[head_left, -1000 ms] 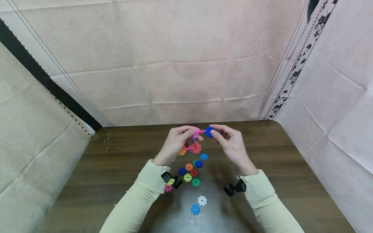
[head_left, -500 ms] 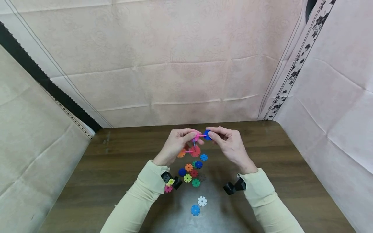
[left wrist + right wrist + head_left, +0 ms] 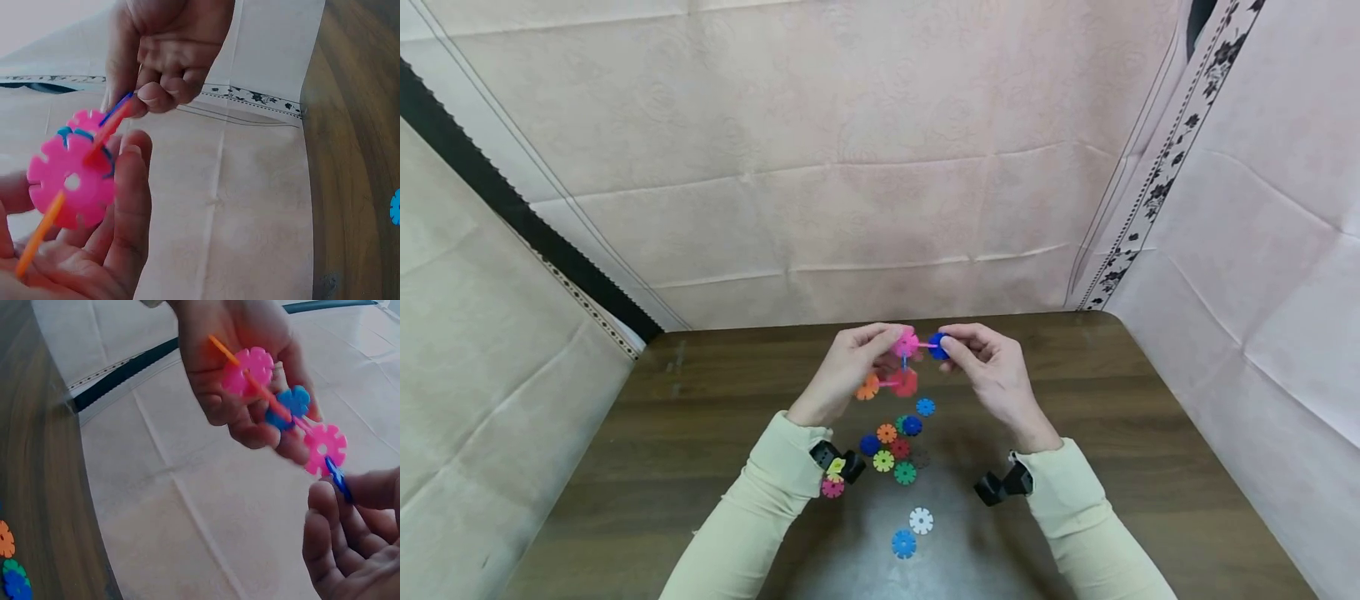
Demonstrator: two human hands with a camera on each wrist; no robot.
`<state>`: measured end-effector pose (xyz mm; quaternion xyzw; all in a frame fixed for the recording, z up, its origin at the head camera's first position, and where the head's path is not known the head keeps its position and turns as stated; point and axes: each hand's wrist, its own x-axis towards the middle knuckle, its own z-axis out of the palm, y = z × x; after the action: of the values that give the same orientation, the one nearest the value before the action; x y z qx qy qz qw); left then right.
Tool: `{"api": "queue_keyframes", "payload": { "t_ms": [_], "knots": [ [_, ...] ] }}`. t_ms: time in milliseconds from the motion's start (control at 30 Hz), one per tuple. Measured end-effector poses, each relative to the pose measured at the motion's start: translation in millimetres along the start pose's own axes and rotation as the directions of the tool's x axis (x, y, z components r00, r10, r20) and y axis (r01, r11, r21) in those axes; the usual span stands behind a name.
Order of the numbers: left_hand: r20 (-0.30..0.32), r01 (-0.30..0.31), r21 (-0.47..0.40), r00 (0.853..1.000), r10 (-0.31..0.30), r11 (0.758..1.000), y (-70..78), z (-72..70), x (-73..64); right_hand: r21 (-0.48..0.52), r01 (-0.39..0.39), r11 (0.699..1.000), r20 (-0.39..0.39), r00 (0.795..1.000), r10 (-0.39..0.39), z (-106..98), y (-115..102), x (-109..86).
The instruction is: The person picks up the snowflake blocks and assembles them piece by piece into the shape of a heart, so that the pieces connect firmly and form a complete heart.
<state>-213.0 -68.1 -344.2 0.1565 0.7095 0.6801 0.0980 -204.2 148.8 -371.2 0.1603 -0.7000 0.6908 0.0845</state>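
Note:
Close over the table's far part, both hands hold a chain of notched plastic discs slotted together. My left hand grips the chain. Its pink disc, red disc and orange disc show around the fingers. A light blue disc sits between two pink ones in the right wrist view. My right hand pinches a dark blue disc between thumb and index finger; seen edge-on in the right wrist view, it meets the end pink disc. Fingers hide part of the chain.
Loose discs lie on the brown table between the forearms: a lime disc, a green disc, an orange disc and several others. Nearer the front are a white disc and a blue disc. Pale cloth hangs behind.
Both hands dipped slightly, then rose again. The right hand with the dark blue disc shifted left, then back right. The held pink disc now turns its face more toward the head camera.

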Motion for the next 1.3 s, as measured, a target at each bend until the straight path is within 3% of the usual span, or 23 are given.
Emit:
{"api": "queue_keyframes", "payload": {
  "t_ms": [133, 267, 333, 433, 600, 767, 1067, 1200, 1300],
  "knots": [
    [-0.07, -0.003, -0.127, 0.998, -0.006, 0.992, -0.6, -5.4, 0.6, 0.139, 0.014, 0.99, -0.086, 0.996, -0.002, 1, 2, 0.2],
    [-0.096, -0.022, -0.267, 0.995, -0.004, 0.963, -4.5, -7.9, 2.1, 0.272, 0.029, 0.962, -0.134, 0.991, 0.008, 2, 5, 1.4],
    [-0.104, -0.03, -0.279, 0.995, 0.0, 0.96, -7.6, -7.4, 2.5, 0.309, 0.029, 0.95, -0.139, 0.99, 0.015, 2, 6, 1.8],
    [-0.117, -0.035, -0.223, 0.993, 0.008, 0.974, -11.9, -4.8, 2.9, 0.341, 0.014, 0.94, -0.141, 0.989, 0.036, 4, 8, 2.0],
    [-0.129, -0.046, -0.122, 0.991, 0.03, 0.992, -17.9, 1.0, 4.2, 0.351, -0.018, 0.936, -0.138, 0.988, 0.071, 7, 10, 1.8],
    [-0.144, -0.056, -0.103, 0.989, 0.041, 0.993, -20.2, 3.5, 5.8, 0.345, -0.047, 0.937, -0.108, 0.99, 0.09, 10, 13, 1.6],
    [-0.136, -0.036, -0.157, 0.991, 0.015, 0.987, -21.1, 2.3, 4.7, 0.279, -0.075, 0.957, -0.087, 0.991, 0.103, 12, 21, 3.8],
    [-0.079, -0.026, -0.225, 0.997, 0.009, 0.974, -24.1, 5.1, 4.7, 0.262, -0.091, 0.961, -0.07, 0.991, 0.113, 15, 22, 4.3],
    [-0.026, 0.012, -0.309, 0.999, -0.021, 0.951, -26.0, 9.4, 5.1, 0.252, -0.089, 0.964, -0.043, 0.994, 0.103, 18, 23, 4.2]
  ]
}}
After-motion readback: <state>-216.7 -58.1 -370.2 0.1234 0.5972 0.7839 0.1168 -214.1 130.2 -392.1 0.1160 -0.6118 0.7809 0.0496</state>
